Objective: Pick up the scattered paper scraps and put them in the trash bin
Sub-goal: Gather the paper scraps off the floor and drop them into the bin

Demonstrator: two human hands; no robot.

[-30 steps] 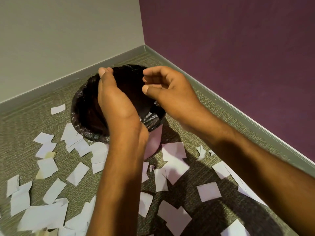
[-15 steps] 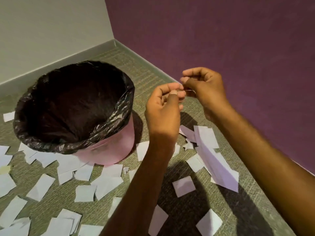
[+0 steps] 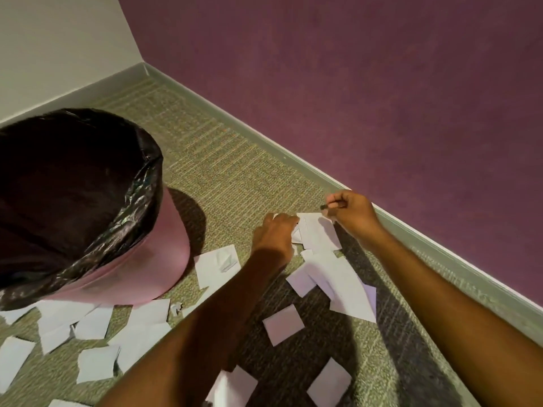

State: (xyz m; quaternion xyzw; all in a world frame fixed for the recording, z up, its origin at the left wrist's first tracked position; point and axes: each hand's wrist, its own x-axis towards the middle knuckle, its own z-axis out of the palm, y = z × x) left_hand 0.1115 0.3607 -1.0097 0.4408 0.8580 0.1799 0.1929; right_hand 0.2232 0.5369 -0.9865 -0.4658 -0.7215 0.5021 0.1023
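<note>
The pink trash bin point(image 3: 152, 259) with a black liner stands at the left on the carpet. White paper scraps point(image 3: 338, 277) lie scattered around it and to its right. My left hand point(image 3: 274, 235) is down on the floor right of the bin, its fingertips curled on the edge of a scrap point(image 3: 318, 235) near the wall. My right hand point(image 3: 354, 214) hovers just beyond that scrap, fingers curled, pinching something small, thin and dark; what it is I cannot tell. The inside of the bin is too dark to see.
The purple wall with its grey baseboard point(image 3: 440, 248) runs close behind my right hand. A pale wall meets it in the corner point(image 3: 145, 69) behind the bin. More scraps point(image 3: 97, 368) cover the carpet at the lower left and near my forearms.
Both hands moved away from the bin's opening to the right and came down to the floor. My left hand now touches a scrap near the wall. The view shifted right.
</note>
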